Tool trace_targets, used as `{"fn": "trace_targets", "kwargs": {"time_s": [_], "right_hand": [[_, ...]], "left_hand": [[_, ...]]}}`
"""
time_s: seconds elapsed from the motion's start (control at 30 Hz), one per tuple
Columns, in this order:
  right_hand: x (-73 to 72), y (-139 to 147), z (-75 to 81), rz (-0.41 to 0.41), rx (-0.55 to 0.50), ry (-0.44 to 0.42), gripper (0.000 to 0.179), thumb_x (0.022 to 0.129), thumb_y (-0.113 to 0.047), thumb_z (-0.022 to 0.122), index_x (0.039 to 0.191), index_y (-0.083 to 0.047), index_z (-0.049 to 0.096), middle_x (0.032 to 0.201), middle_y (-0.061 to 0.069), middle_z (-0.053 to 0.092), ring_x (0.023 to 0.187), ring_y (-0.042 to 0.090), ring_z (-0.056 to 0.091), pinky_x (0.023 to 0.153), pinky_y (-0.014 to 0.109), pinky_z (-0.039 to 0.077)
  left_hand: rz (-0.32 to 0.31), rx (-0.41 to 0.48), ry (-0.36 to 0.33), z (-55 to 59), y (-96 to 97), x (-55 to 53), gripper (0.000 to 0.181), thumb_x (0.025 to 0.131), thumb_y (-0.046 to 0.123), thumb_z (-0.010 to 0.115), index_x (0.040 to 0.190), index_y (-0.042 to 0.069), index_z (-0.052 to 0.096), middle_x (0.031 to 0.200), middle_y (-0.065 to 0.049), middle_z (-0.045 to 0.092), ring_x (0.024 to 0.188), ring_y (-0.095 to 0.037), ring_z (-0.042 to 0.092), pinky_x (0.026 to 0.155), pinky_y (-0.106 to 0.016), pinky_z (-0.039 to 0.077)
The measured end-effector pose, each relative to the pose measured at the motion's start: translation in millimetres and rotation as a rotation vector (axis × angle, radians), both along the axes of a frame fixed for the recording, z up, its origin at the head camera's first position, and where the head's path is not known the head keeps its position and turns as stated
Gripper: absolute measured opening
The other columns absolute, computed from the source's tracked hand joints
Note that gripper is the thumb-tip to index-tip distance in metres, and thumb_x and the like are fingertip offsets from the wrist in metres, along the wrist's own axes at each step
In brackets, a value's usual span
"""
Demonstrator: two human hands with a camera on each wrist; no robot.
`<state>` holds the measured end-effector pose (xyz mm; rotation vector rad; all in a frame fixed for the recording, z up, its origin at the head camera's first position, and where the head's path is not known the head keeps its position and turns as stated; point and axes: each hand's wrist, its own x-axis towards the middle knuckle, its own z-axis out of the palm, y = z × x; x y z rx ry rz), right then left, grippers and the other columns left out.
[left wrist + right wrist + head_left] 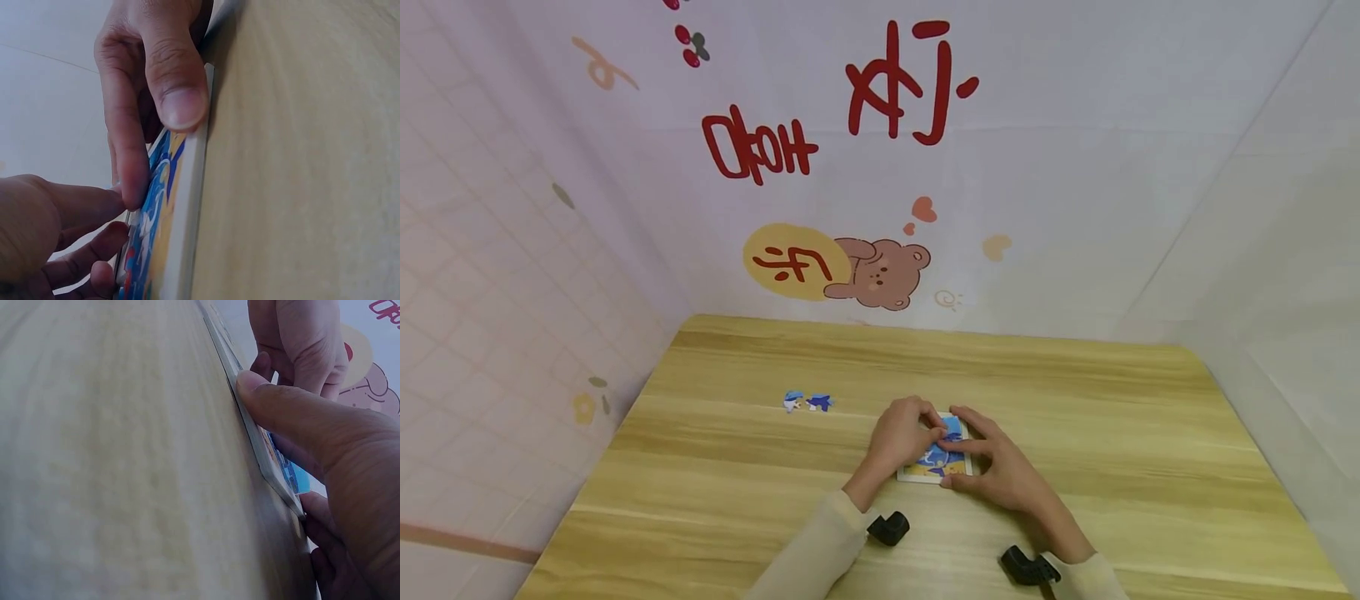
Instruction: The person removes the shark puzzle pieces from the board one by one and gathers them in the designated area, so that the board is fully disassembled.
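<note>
A small jigsaw puzzle [936, 471] in a white-rimmed tray lies on the table, its picture blue above and sandy yellow below. My right hand [1011, 471] spans its right side. The right thumb [253, 381] lies on the near rim, the index finger reaches onto the picture, and other fingers are at the far edge. From the left, my left hand [901, 433] leans over the tray, fingertips bent together at the picture; whether they pinch a piece I cannot tell. Beside them, a light-blue piece [302, 480] stands up above the rim in the right wrist view.
Two loose blue-and-white puzzle pieces, one left [792, 401] and one right [820, 402], lie on the wooden table [715, 467] to the left of the hands. Black wrist mounts [889, 528] sit at both cuffs. A printed white curtain [1060, 167] hangs behind the table.
</note>
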<state>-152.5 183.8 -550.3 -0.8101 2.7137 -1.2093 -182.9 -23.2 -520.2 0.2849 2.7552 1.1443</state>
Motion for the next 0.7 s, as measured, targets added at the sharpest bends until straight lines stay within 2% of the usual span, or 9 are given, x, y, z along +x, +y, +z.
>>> {"fn": "trace_targets", "kwargs": {"time_s": [0.1,0.2,0.27,0.43,0.57,0.7], "right_hand": [[0.0,0.3,1.8,-0.003,-0.001,0.011,0.052,0.079,-0.042,0.089,0.126,-0.025,0.075,0.163,0.006,0.040,0.154,0.034,0.030,0.117,0.064,0.033],[0.0,0.7,2.6,-0.009,0.004,0.011,0.053,0.079,-0.043,0.089,0.126,-0.024,0.075,0.163,0.006,0.040,0.154,0.034,0.030,0.117,0.063,0.033],[0.2,1.1,2.4,-0.016,0.008,0.009,0.053,0.078,-0.045,0.088,0.125,-0.024,0.075,0.164,0.005,0.040,0.154,0.034,0.031,0.116,0.063,0.033],[1.1,1.4,0.9,-0.023,0.004,0.010,0.052,0.077,-0.047,0.088,0.124,-0.026,0.076,0.163,0.005,0.040,0.153,0.035,0.032,0.116,0.063,0.033],[2.6,0.7,0.0,-0.021,-0.001,0.012,0.052,0.077,-0.048,0.088,0.123,-0.027,0.076,0.163,0.005,0.041,0.153,0.035,0.032,0.116,0.063,0.033],[4.1,0.3,0.0,-0.023,0.001,0.016,0.051,0.077,-0.048,0.088,0.123,-0.027,0.076,0.163,0.004,0.041,0.153,0.035,0.033,0.116,0.063,0.033]], "left_hand": [[0.008,0.012,0.011,1.5,0.9,-0.1,0.011,0.090,0.025,0.080,0.080,0.027,0.076,0.092,0.011,0.071,0.086,-0.010,0.064,0.077,-0.033,0.052],[0.015,0.027,0.017,2.3,1.8,-0.3,0.010,0.090,0.025,0.081,0.081,0.026,0.076,0.089,0.012,0.072,0.082,-0.008,0.064,0.073,-0.031,0.051],[0.022,0.038,0.016,2.3,2.4,-0.1,0.006,0.088,0.025,0.082,0.087,0.023,0.076,0.086,0.011,0.072,0.077,-0.006,0.062,0.069,-0.029,0.050],[0.054,0.008,0.006,1.5,5.1,-0.8,0.022,0.084,0.030,0.086,0.101,0.019,0.077,0.080,0.011,0.066,0.067,-0.004,0.055,0.061,-0.025,0.044],[0.067,-0.018,-0.010,2.9,7.2,-1.3,0.020,0.083,0.031,0.087,0.096,0.020,0.078,0.077,0.012,0.061,0.064,-0.005,0.052,0.058,-0.025,0.041],[0.071,-0.009,-0.016,4.3,7.6,-0.3,0.019,0.081,0.032,0.088,0.094,0.021,0.077,0.077,0.012,0.062,0.064,-0.005,0.053,0.058,-0.025,0.041]]}}
